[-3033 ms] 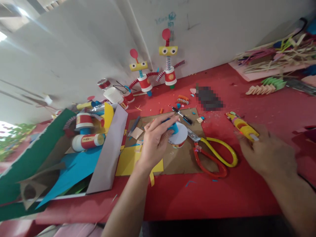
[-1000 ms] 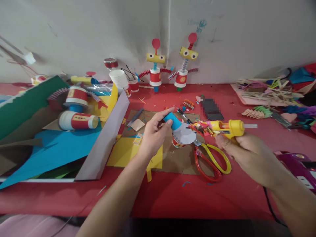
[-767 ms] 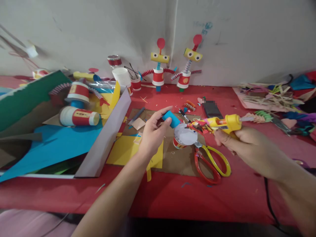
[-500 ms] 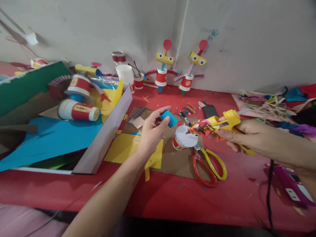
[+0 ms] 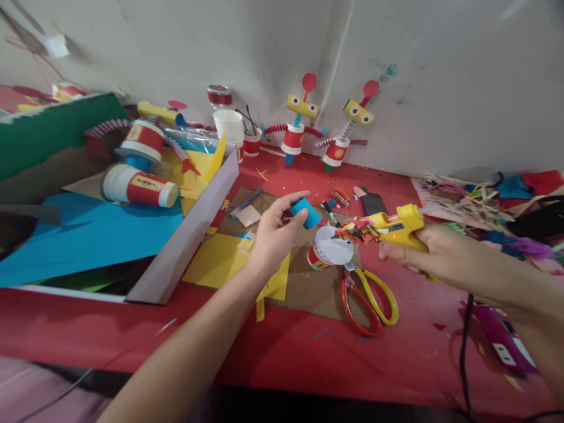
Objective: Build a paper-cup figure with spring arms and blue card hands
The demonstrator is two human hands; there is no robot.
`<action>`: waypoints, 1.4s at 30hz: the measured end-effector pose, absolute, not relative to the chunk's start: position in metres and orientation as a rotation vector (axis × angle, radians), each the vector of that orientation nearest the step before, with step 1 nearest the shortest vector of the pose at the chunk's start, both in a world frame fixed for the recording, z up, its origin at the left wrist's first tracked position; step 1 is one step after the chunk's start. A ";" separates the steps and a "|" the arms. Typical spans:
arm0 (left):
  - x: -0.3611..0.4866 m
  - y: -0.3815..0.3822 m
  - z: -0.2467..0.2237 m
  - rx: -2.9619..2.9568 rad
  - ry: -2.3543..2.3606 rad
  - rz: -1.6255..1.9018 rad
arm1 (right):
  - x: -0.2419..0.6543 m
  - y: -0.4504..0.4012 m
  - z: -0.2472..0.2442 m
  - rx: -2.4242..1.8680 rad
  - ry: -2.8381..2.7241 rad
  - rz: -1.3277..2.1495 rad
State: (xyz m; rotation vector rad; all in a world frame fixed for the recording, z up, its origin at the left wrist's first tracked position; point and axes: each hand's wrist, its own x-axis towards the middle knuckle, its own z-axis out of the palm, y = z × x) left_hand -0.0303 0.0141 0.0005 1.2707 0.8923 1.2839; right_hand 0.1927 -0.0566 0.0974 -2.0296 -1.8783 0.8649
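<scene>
Between the thumb and fingers of my left hand point(image 5: 275, 235) is a small piece of blue paper point(image 5: 310, 215), which looks rolled or folded. My right hand point(image 5: 418, 252) grips a yellow hot glue gun point(image 5: 399, 226), its nozzle end crusted with coloured scraps and pointing left. The nozzle sits over a white paper disc point(image 5: 332, 245) on top of a red paper cup point(image 5: 318, 257); whether it touches the disc I cannot tell. Just in front of the cup lie scissors point(image 5: 370, 305) with one red and one yellow handle. Yellow paper point(image 5: 220, 261) lies under my left wrist.
A cardboard box point(image 5: 185, 235) at left holds coloured paper and cup figures. Two cup robots point(image 5: 293, 139) stand against the wall beside stacked white cups point(image 5: 229, 126). Paper strips point(image 5: 458, 200) are heaped at right. A purple power strip point(image 5: 502, 338) and black cord point(image 5: 465, 358) lie front right.
The camera view has shifted slightly. Both hands keep their holds, and the glue gun's nozzle stays over the disc. My right index finger appears moved off the trigger area slightly.
</scene>
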 end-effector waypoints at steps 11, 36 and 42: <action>-0.029 0.013 0.001 1.271 0.872 1.292 | 0.199 -0.062 0.098 -1.876 -1.397 1.367; -0.030 0.014 0.002 1.299 0.920 1.264 | 0.192 -0.060 0.088 -2.031 -1.651 1.119; -0.032 0.014 0.003 1.292 0.931 1.264 | 0.189 -0.060 0.090 -2.023 -1.664 1.120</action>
